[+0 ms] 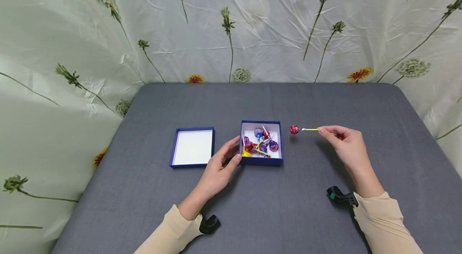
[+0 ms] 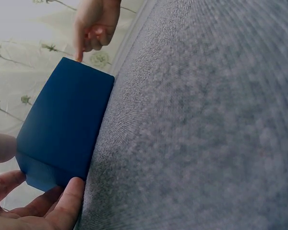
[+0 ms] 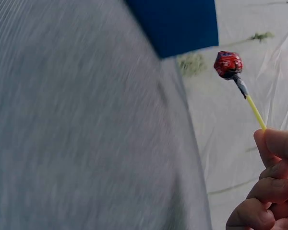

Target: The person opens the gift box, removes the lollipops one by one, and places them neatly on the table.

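In the head view, my left hand holds the left side of an open blue box, its thumb at the near corner. The white-lined box contains several wrapped lollipops in red, purple, blue and yellow. To the right, my right hand pinches the yellow stick of a red-wrapped lollipop between thumb and fingertips. That lollipop is raised above the table, its head pointing left toward the box. In the left wrist view, the fingers touch the box's end. The box's inside is hidden in both wrist views.
A blue-rimmed box lid lies left of the box, white inside facing up. A grey cloth covers the table. Behind it hangs a pale curtain with a flower print. Black bands are at both wrists.
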Demonstrator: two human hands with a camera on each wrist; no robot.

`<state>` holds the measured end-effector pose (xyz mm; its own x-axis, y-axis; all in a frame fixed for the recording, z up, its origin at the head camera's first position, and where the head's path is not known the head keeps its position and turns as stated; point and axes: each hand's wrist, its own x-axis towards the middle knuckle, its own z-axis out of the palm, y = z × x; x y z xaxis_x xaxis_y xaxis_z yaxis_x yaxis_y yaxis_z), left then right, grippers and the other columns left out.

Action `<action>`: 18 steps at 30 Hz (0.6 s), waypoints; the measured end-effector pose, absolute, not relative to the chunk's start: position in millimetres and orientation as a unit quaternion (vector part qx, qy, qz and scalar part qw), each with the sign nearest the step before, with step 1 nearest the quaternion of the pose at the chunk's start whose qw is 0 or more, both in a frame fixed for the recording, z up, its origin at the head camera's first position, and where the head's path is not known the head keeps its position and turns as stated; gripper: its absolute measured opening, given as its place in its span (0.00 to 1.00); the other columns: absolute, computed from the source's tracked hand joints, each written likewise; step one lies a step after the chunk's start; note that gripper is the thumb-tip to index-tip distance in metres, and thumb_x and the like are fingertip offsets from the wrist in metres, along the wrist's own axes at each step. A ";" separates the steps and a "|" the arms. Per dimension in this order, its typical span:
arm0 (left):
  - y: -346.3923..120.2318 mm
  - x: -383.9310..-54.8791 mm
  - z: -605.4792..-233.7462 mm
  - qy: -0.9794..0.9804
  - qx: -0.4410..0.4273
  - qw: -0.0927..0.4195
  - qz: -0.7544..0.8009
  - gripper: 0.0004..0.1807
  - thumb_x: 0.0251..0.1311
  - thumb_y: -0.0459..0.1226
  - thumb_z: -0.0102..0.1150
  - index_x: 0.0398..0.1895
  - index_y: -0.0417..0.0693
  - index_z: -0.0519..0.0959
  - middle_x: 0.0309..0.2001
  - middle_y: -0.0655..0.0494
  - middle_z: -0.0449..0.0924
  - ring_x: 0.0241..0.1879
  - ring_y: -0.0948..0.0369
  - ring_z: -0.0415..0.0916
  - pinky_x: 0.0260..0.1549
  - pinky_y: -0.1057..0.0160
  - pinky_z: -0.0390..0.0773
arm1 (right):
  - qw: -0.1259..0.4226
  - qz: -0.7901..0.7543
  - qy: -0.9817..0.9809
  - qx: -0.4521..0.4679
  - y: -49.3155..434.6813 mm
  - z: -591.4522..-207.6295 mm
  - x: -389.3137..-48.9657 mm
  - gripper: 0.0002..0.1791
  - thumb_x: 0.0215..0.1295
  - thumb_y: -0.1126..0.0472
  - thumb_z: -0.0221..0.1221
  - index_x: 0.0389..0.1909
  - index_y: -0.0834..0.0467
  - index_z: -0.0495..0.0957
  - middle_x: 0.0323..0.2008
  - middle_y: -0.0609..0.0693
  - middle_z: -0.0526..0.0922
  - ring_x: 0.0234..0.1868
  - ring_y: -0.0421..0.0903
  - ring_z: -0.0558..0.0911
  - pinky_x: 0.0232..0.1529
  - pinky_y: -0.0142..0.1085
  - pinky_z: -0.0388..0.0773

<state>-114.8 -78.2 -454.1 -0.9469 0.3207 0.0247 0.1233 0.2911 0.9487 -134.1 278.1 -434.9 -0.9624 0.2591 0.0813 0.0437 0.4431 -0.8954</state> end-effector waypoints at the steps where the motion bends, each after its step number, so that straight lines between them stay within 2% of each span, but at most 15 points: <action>1: -78.3 -114.8 -454.1 0.799 0.139 0.085 0.579 0.26 0.75 0.44 0.52 0.74 0.67 0.64 0.69 0.57 0.72 0.64 0.57 0.75 0.56 0.59 0.81 | 0.105 0.517 -0.844 -0.094 280.3 -435.7 -133.6 0.19 0.66 0.54 0.66 0.46 0.67 0.84 0.21 0.31 0.73 0.25 0.34 0.65 0.23 0.32 0.62; 18: -78.6 -114.6 -453.3 0.796 0.140 0.090 0.582 0.27 0.75 0.43 0.52 0.74 0.67 0.64 0.68 0.56 0.73 0.64 0.58 0.75 0.56 0.60 0.81 | 0.077 0.469 -0.870 -0.133 297.5 -446.3 -132.4 0.24 0.68 0.47 0.63 0.48 0.66 0.84 0.22 0.27 0.76 0.28 0.35 0.66 0.28 0.34 0.61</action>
<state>-114.6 -78.6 -453.3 -0.9445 0.3278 0.0207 0.1188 0.2822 0.9520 -132.4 297.5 -446.3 -0.9527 0.3038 0.0097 0.1590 0.5253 -0.8360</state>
